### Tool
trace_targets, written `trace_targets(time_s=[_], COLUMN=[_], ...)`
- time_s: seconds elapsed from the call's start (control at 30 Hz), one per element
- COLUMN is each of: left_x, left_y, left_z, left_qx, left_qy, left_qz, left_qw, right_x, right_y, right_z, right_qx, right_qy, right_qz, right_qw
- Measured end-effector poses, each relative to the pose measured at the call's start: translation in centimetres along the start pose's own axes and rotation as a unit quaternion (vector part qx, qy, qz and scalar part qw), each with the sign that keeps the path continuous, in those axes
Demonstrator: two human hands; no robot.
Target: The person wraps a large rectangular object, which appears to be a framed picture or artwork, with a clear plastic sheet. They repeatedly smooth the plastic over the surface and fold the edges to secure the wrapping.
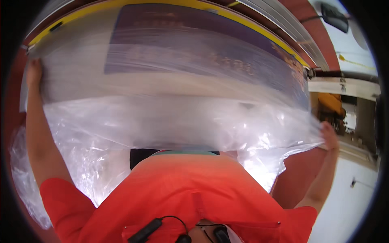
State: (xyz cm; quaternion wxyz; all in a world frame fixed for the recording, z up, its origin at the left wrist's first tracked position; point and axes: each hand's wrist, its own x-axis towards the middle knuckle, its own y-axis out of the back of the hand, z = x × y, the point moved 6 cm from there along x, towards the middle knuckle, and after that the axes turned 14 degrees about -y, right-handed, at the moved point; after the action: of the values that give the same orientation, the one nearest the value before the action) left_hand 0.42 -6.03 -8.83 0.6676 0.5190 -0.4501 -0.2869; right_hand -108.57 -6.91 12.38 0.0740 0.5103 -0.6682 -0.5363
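Note:
A wide clear plastic sheet (pixel 174 117) stretches across in front of me, shiny and wrinkled, between my two outspread arms. My left hand (pixel 35 73) is closed at the sheet's left edge, beside the pale surface's far left corner; its fingertips are partly hidden. At the far right, my right hand (pixel 330 137) pinches the sheet's right edge and pulls it into taut folds. Under the film lies a dark blue-purple printed panel (pixel 162 40), blurred through the plastic. Loose crumpled film hangs down at the near side, close to my body.
A yellow edge (pixel 162 3) runs along the far side, with metal rails (pixel 279 16) beyond it. To the right stand a dark bar (pixel 344 74), a pale frame (pixel 344 87) and a white surface (pixel 344 194). Reddish floor (pixel 298 174) shows below my right arm.

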Motion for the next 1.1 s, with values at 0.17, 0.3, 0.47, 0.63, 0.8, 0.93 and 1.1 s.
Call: trace_targets(time_s=[0.17, 0.3, 0.47, 0.63, 0.8, 0.93, 1.1], left_x=[1.2, 1.1, 1.9, 0.1, -2.1, -3.5, -7.2], left_y=[-2.1, -0.9, -2.6, -0.6, 1.9, 7.7, 12.3], left_z=[-5.5, -8.1, -4.6, -5.9, -5.7, -8.5, -2.0], left_qx=[0.029, 0.040, 0.024, 0.018, -0.079, -0.249, -0.377], left_qy=[-0.021, -0.025, -0.053, -0.061, -0.093, -0.031, 0.067], left_qz=[-0.015, 0.015, 0.012, 0.041, -0.016, -0.062, -0.011], left_qw=[0.999, 0.999, 0.998, 0.997, 0.992, 0.966, 0.924], right_x=[-14.1, -7.4, 11.9, 5.8, 4.9, 8.9, 9.0], right_y=[5.4, -13.7, -13.8, -20.6, -21.4, -18.5, -19.5], right_z=[-17.5, -18.1, -3.6, -12.9, -14.8, -16.0, -15.4], right_qx=[-0.185, -0.212, -0.166, -0.246, -0.242, -0.098, -0.086], right_qy=[0.300, 0.533, 0.257, 0.405, 0.393, 0.365, 0.371], right_qz=[0.702, 0.443, 0.243, 0.242, 0.304, 0.291, 0.289], right_qw=[0.618, 0.689, 0.921, 0.847, 0.833, 0.879, 0.878])
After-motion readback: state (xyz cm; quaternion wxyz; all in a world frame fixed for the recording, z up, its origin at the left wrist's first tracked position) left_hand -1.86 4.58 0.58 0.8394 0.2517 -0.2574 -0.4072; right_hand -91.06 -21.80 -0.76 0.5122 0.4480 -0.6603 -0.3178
